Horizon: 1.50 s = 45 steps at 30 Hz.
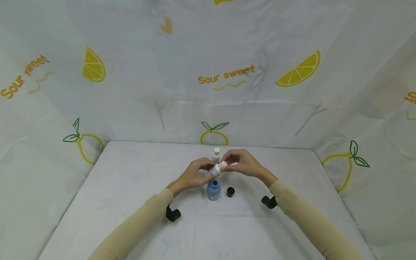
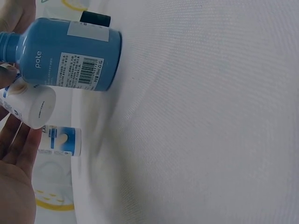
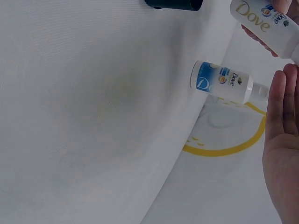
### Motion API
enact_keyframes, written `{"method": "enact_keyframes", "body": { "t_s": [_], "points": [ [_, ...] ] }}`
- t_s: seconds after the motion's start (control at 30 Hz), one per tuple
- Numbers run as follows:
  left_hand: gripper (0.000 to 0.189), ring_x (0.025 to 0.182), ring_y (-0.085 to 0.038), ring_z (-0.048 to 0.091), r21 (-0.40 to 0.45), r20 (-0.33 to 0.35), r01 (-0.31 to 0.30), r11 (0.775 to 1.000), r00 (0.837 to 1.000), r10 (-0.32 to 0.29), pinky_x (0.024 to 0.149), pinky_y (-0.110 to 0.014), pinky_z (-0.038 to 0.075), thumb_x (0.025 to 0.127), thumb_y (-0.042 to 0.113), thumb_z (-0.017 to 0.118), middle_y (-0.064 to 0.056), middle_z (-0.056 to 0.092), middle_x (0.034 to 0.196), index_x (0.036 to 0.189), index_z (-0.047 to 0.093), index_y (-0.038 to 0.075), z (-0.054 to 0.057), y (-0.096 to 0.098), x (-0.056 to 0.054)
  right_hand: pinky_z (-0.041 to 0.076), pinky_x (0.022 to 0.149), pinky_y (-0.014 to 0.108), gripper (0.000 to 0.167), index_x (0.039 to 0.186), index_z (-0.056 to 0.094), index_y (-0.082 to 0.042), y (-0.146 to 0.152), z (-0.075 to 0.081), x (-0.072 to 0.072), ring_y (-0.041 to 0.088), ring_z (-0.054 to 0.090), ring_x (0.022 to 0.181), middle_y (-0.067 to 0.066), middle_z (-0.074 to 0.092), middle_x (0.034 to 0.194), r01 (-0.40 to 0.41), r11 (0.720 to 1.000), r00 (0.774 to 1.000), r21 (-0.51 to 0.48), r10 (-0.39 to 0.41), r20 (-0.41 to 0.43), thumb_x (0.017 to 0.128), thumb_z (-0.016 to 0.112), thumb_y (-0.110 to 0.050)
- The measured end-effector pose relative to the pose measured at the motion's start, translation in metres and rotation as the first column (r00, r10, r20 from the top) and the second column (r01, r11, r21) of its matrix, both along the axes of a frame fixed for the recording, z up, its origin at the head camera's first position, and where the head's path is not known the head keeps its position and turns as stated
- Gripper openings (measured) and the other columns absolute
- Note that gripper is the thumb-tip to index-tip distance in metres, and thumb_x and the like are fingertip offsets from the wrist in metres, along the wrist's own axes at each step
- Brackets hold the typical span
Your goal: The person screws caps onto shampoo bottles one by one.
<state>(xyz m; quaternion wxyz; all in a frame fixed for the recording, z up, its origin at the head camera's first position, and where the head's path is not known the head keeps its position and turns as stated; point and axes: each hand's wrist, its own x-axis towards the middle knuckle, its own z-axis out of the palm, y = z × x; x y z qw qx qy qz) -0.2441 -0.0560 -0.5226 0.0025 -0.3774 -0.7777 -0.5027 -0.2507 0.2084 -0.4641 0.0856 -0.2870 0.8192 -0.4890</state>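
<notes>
With the left hand (image 1: 191,175) curled round the tilted white Dove bottle (image 1: 215,169), raised just beyond the uncapped blue pote bottle (image 1: 213,192), hold firmly but without squeezing; bring nearer upright first, likely safer against spills; mind the second Dove bottle (image 1: 216,156), standing behind the blue pote bottle, probably easily knocked; to loosen the white cap (image 1: 223,164), seemingly the step in hand, twist rather than pull; steer clear of the black cap (image 1: 230,191), just right of the blue pote bottle; with the right hand (image 1: 243,163), narrowed to a pinch on that white cap, turn evenly.
</notes>
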Motion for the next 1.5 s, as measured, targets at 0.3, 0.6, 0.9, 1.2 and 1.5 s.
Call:
{"method": "enact_keyframes", "body": {
  "t_s": [0.3,0.6,0.9,1.2,1.5],
  "points": [
    [0.039,0.106,-0.023,0.076,-0.008,0.004,-0.005,1.000,1.000,0.005,0.095,-0.027,0.067,0.091,0.009,0.087,-0.012,0.076,0.117,0.127,0.074,0.002,0.0001,0.0002,0.0010,0.063,0.087,0.020,0.025,0.101,0.075,-0.009,-0.0027,-0.0032,0.0024,0.011,0.071,0.091,0.007,0.076,0.102,0.042,0.999,0.999,0.016,-0.042,-0.025,0.085,0.094,-0.012],
    [0.039,0.106,-0.022,0.076,-0.011,0.011,-0.010,1.000,1.000,0.010,0.095,-0.027,0.067,0.091,0.009,0.087,-0.013,0.076,0.118,0.127,0.074,0.002,0.0005,0.0004,0.0027,0.063,0.086,0.020,0.024,0.098,0.074,-0.008,-0.0060,-0.0065,0.0040,0.013,0.070,0.089,0.008,0.075,0.100,0.076,0.997,0.997,0.009,-0.076,-0.015,0.085,0.094,-0.012],
    [0.039,0.104,-0.022,0.076,0.001,-0.012,-0.007,1.000,1.000,0.007,0.094,-0.029,0.067,0.091,0.010,0.087,-0.012,0.076,0.116,0.127,0.074,0.001,-0.0010,0.0000,0.0016,0.063,0.084,0.020,0.023,0.096,0.072,-0.008,-0.0082,-0.0072,0.0046,0.013,0.070,0.086,0.005,0.073,0.096,0.116,0.993,0.993,0.025,-0.116,-0.019,0.086,0.093,-0.012],
    [0.038,0.104,-0.021,0.076,0.003,-0.032,-0.002,1.000,0.999,0.002,0.093,-0.029,0.067,0.093,0.011,0.086,-0.012,0.076,0.116,0.128,0.074,0.001,-0.0030,-0.0012,-0.0001,0.063,0.085,0.022,0.023,0.096,0.072,-0.008,-0.0093,-0.0081,0.0042,0.014,0.070,0.085,0.004,0.073,0.095,0.128,0.991,0.992,0.029,-0.128,-0.017,0.087,0.093,-0.014],
    [0.042,0.107,-0.024,0.076,-0.015,0.020,-0.008,1.000,1.000,0.009,0.096,-0.028,0.066,0.092,0.010,0.087,-0.013,0.076,0.119,0.129,0.073,-0.003,-0.0004,-0.0013,0.0014,0.064,0.087,0.022,0.024,0.098,0.071,-0.008,-0.0093,-0.0075,0.0058,0.015,0.071,0.087,0.005,0.073,0.097,0.111,0.993,0.994,0.031,-0.111,-0.006,0.088,0.092,-0.014]
  ]
}}
